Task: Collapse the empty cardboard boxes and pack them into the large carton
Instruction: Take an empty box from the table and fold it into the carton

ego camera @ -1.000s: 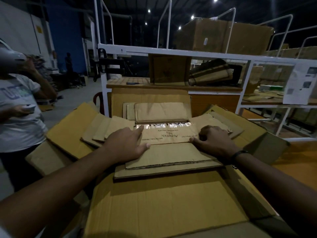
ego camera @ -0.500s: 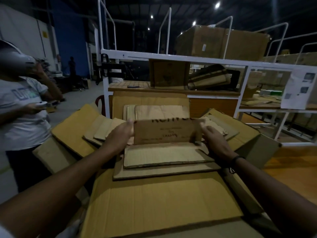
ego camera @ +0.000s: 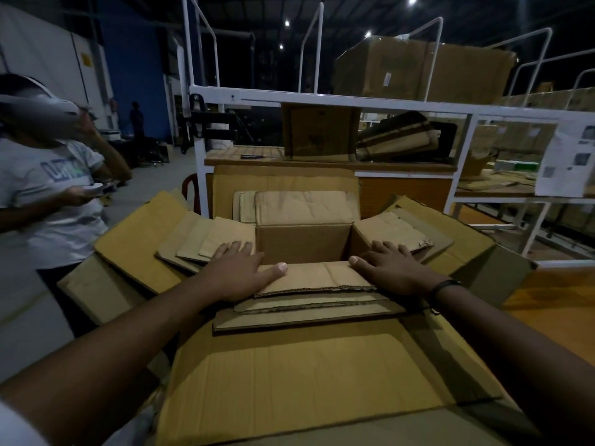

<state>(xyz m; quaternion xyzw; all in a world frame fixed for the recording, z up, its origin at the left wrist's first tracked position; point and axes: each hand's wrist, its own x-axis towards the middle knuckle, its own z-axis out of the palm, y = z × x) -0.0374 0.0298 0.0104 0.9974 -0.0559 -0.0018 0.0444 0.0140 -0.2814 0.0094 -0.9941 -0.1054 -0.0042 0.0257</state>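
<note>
A small cardboard box [ego camera: 302, 243] stands open inside the large carton [ego camera: 309, 375], its four flaps spread outward over the flaps of other nested boxes. My left hand [ego camera: 240, 268] lies flat on the small box's left flap, thumb on its near flap [ego camera: 317, 276]. My right hand [ego camera: 391, 267] presses flat on the right flap, thumb also touching the near flap. The inside of the small box looks empty. The large carton's own flaps splay out on all sides.
A person in a white shirt [ego camera: 48, 194] stands close on the left, holding a small device. Behind the carton is a white metal rack [ego camera: 322, 99] with cardboard boxes on its wooden shelf. An orange tabletop [ego camera: 553, 304] lies to the right.
The near flap, lying shut a second ago, was lifted upright and is now folded down toward me. Both hands moved outward onto the side flaps, exposing the box's inside.
</note>
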